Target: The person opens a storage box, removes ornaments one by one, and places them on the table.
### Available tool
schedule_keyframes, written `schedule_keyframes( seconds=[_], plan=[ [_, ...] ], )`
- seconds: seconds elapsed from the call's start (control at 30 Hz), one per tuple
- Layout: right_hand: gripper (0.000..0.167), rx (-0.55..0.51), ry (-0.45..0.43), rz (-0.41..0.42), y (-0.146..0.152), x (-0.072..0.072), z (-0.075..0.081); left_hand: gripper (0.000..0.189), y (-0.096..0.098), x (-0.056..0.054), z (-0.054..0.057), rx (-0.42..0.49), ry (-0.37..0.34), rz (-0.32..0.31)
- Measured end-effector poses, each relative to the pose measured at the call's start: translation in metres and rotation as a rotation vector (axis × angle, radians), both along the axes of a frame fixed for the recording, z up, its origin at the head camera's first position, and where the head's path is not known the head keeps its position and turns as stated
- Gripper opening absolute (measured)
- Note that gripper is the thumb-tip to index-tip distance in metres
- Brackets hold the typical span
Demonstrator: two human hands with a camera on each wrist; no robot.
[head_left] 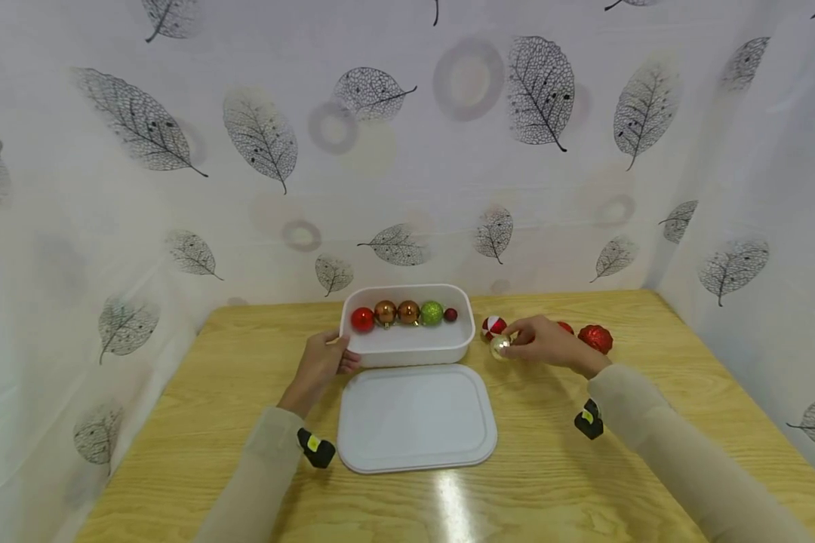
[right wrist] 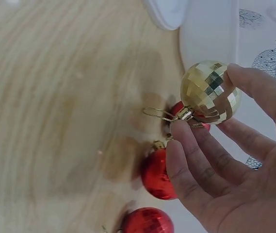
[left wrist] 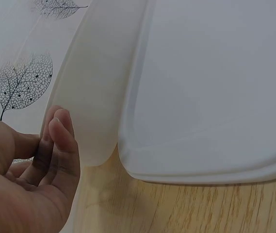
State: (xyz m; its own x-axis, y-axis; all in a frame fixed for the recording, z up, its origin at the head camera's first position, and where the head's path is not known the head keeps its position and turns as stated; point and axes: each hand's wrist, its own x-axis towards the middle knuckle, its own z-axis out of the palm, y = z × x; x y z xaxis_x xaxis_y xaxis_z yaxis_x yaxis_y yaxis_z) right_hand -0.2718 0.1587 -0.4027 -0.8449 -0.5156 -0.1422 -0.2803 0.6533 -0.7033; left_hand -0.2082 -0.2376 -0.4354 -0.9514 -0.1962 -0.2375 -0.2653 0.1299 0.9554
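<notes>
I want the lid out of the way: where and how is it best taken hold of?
Probably take the lid by its rim at both short ends, coming from left and right: it lies flat, and the box sits close along its far edge.

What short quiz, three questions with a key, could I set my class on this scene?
1. Count: how many ornaments lie inside the white box?
2. True or false: the flat white lid covers the box.
3. Identify: what is the right hand holding?

Key:
1. Five.
2. False; the lid lies on the wooden table, on the person's side of the box.
3. A gold faceted ornament.
</notes>
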Motion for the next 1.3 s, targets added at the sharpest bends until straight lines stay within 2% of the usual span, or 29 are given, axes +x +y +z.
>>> schedule_keyframes(
  seconds=[0.23, 0.53, 0.93, 1.3],
  plan=[
    [0.044, 0.000, -0.040, -0.020, 0.002, 0.007, -0.012, 0.046, 0.000, -0.001, 0.000, 0.003, 0.007, 0.002],
    [0.044, -0.011, -0.056, -0.011, 0.004, 0.009, -0.017, 0.048, 0.000, 0.001, 0.001, 0.010, 0.008, -0.003],
    [0.051, 0.054, -0.034, -0.041, 0.006, 0.007, -0.013, 0.047, 0.000, 0.000, 0.000, 0.007, 0.008, -0.002],
    [0.054, 0.034, 0.000, -0.021, 0.013, 0.004, -0.003, 0.048, 0.000, 0.002, 0.002, -0.001, -0.006, -0.003]
  ],
)
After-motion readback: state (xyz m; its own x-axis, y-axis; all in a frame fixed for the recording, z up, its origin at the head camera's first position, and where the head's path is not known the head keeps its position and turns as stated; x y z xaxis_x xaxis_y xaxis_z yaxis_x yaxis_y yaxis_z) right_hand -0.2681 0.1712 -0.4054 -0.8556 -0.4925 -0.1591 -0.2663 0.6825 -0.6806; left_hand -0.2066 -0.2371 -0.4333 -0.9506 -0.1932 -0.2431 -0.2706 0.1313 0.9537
